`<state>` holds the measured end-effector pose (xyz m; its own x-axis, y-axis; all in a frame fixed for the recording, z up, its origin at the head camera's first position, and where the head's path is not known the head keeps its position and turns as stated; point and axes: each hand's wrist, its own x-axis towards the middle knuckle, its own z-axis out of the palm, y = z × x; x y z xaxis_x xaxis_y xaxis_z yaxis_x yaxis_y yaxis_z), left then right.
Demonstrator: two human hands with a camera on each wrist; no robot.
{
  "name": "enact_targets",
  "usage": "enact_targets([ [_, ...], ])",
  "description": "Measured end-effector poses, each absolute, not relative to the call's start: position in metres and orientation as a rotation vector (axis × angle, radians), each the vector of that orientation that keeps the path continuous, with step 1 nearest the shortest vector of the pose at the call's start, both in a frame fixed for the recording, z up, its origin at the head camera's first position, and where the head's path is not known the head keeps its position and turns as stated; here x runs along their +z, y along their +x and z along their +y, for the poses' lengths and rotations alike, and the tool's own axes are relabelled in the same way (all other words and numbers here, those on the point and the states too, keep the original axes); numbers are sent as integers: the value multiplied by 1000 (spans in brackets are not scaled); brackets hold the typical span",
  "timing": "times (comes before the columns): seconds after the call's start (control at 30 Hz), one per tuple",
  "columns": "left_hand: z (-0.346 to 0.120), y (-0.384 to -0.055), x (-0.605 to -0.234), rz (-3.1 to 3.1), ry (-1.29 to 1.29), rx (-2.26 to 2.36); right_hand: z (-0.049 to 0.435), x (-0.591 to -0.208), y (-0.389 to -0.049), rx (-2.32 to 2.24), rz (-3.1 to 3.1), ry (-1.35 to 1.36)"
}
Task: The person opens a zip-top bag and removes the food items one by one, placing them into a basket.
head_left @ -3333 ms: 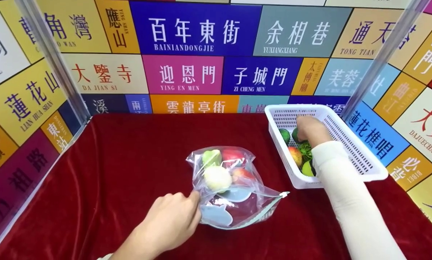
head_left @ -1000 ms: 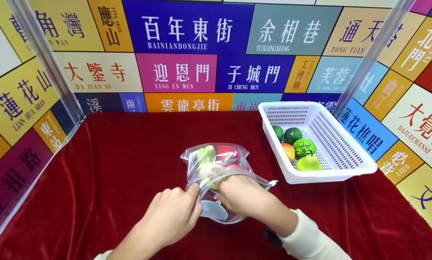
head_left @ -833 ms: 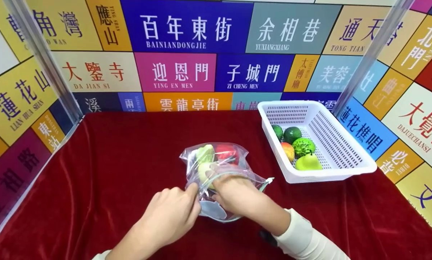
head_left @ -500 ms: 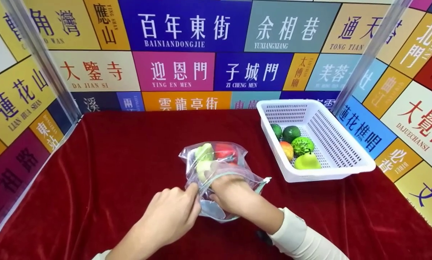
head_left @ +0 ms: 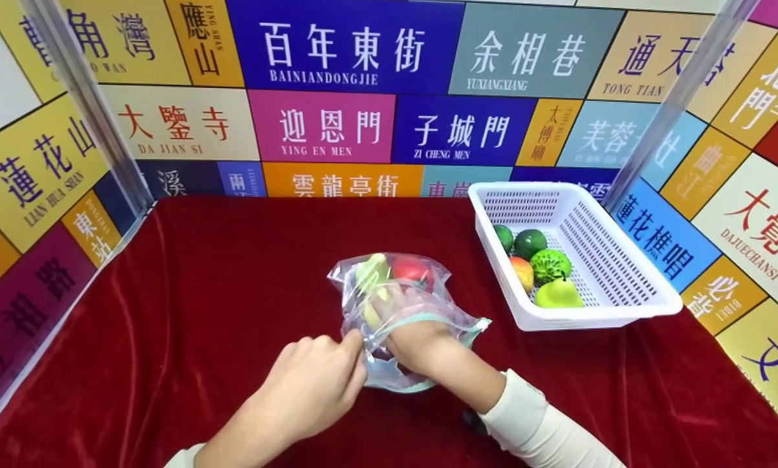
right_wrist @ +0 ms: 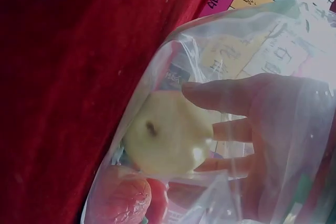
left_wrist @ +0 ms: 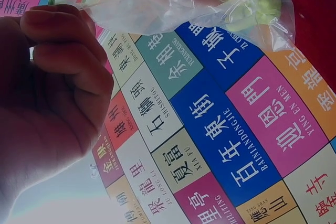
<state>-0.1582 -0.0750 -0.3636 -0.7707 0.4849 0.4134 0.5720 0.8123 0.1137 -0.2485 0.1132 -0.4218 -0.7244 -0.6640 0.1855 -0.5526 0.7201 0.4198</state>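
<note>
A clear zip bag (head_left: 440,286) lies mid-table, its mouth toward me. My left hand (head_left: 311,374) pinches the left edge of that mouth between thumb and fingers; the left wrist view shows these fingers (left_wrist: 68,51) curled at the bag's rim. My right hand (head_left: 421,338) reaches through the opening, wrist at the zip strip. Inside, its thumb and fingers (right_wrist: 226,95) close round a pale yellow round fruit (right_wrist: 165,135) with a dark stem mark. A wrinkled red fruit (right_wrist: 121,198) sits beside it. A light green item (head_left: 370,270) and another red one (head_left: 411,268) fill the bag's far end.
A white perforated basket (head_left: 648,302) stands at right, holding a green pear (head_left: 559,294), a bumpy green fruit (head_left: 550,265), a red-yellow fruit (head_left: 522,273) and dark green ones (head_left: 530,243). Red velvet cloth (head_left: 233,273) covers the table. Printed panels (head_left: 330,130) rise behind.
The right hand has come from the basket into the bag and pushed slightly deeper; the bag's mouth has folded over its wrist. The left hand keeps its hold on the edge.
</note>
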Motion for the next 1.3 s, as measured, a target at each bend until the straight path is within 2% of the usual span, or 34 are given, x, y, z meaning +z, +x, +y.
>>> enact_targets([
  [0.07,-75,-158,-364,-2621,-803,-316,113,-422,-252,-592,-2507,966],
  [0.23,-75,-158,-364,-2623,-809,-301,112,-423,-257,-539,-2496,1007],
  [0.5,-75,-157,-364,-2624,-804,-298,114,-411,-251,-330,-2855,907],
  [0.8,-76,-158,-363,-2633,-810,-306,117,-401,-243,-328,-2961,867],
  [1.03,-77,-157,-362,-2650,-811,-315,120,-394,-234,-477,-2926,993],
  [1.3,-77,-157,-362,-2645,-802,-328,131,-389,-217,-65,-2914,1204],
])
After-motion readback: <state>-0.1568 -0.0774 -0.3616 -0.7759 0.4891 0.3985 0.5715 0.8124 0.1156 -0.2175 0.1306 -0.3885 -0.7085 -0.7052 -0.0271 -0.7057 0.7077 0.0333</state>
